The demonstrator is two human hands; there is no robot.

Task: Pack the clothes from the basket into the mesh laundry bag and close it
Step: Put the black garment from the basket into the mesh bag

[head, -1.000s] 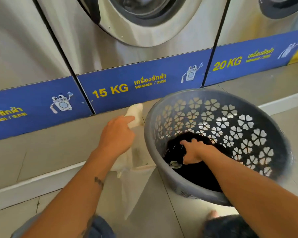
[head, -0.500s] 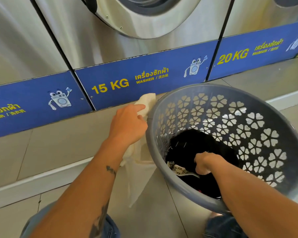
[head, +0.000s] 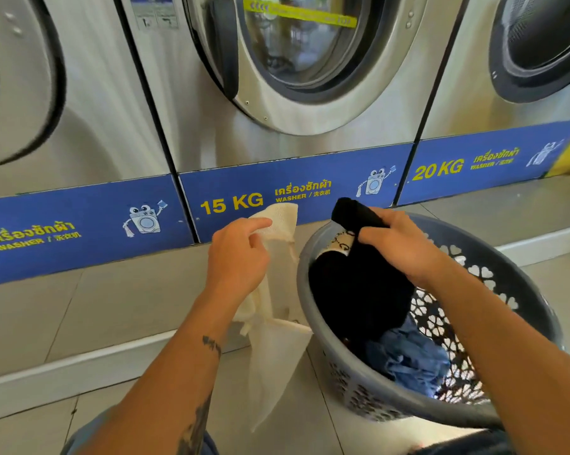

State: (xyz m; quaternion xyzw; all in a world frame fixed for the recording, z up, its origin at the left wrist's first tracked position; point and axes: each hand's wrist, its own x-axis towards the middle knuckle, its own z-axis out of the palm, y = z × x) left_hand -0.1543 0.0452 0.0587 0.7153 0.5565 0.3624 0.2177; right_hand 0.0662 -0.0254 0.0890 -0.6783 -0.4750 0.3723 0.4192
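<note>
— Judging progress first: how far had the packing gone?

— Barely begun, by my reading. At centre frame the left hand (head: 236, 257) pinched the top edge of the cream mesh laundry bag (head: 270, 336), fingers closed on the fabric, and the bag hung limp and flat toward the floor tiles (head: 47, 310). Nothing showed inside it; its mouth was not visibly spread.

— And the other hand?

— Right of centre, the right hand (head: 398, 247) was clenched on a black garment (head: 359, 290), most of it raised above the rim of the grey basket (head: 523, 290) with its lower end hanging inside. A pale printed band showed on the cloth just below the fist. The garment was near the bag but apart from it.

— What remained, then?

— In my estimate, nearly everything: this piece had to go in, then the blue denim piece (head: 408, 359) lying at the basket's bottom, lower right, then the closing. Whether more lay beneath the denim could not be told.

— Counts, please.

— One bag, one basket. Two garments visible: one black, one blue. Two hands, both gripping. Across the upper frame, three washer fronts (head: 310, 60), and under them three blue label strips (head: 277, 198), the middle reading 15 KG, the right 20 KG; the left strip's weight figure lay out of frame.
</note>
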